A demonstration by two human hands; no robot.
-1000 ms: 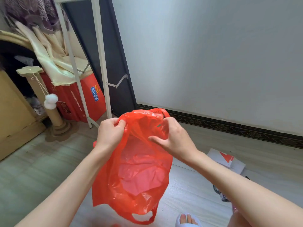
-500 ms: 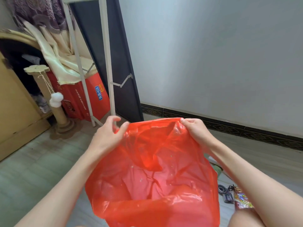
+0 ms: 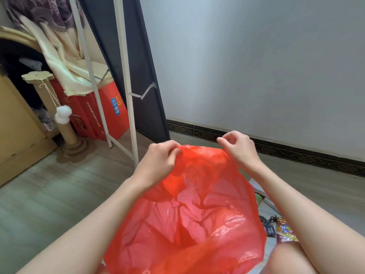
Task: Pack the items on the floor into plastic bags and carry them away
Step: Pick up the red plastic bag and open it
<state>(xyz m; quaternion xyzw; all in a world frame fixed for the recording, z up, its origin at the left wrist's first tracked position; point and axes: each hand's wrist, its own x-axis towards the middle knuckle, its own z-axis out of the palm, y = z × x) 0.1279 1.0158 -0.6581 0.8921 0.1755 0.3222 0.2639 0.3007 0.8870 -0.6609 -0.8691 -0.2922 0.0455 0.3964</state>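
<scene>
Spreading the red plastic bag [image 3: 189,220] wide is the step in hand, I judge; pull the rim apart evenly so the thin film neither tears nor folds shut. The bag hangs below both grips, its mouth toward the camera. The left hand [image 3: 158,163] pinches the far rim; the right hand [image 3: 239,149], level with it, has its fingers curled at the edge, its hold unclear. Floor items [image 3: 284,230] lie below the right forearm.

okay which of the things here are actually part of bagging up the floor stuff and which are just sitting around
Part of the job:
red plastic bag, gripped by left hand and right hand
snack packet, black gadget, white box on the floor

Just lying about:
scratching post
red carton
white rack
</scene>
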